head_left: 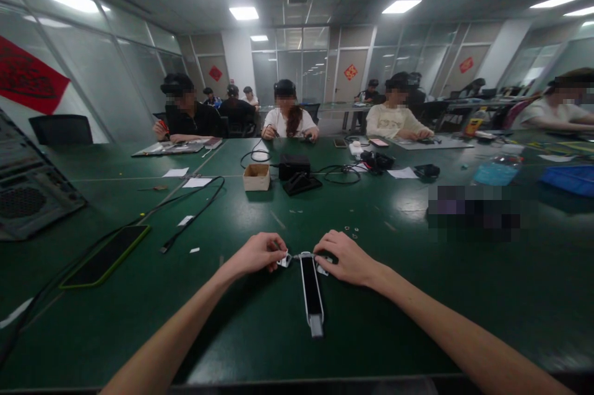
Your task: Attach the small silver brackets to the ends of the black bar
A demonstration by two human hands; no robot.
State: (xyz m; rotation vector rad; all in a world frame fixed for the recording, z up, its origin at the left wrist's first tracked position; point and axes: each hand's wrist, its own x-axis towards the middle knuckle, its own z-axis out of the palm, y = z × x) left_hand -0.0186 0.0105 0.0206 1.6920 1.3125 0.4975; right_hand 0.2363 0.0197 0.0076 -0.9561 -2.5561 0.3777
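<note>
A long, narrow black strip with a white border and a pale grey block at its near end lies on the green table in front of me. Beside its far end, my left hand pinches a small white-and-silver piece between thumb and forefinger. A thin metallic bit runs from that piece towards the strip. My right hand is at the strip's far right corner with its fingers bent together. Under those fingertips shows another small white piece, partly covered. Whether they grip it or the strip's edge is hidden.
A green-edged phone and a black cable lie to the left, near a computer case. Ahead stand a small box and a black device. Small rings lie beyond my right hand. Several people sit opposite.
</note>
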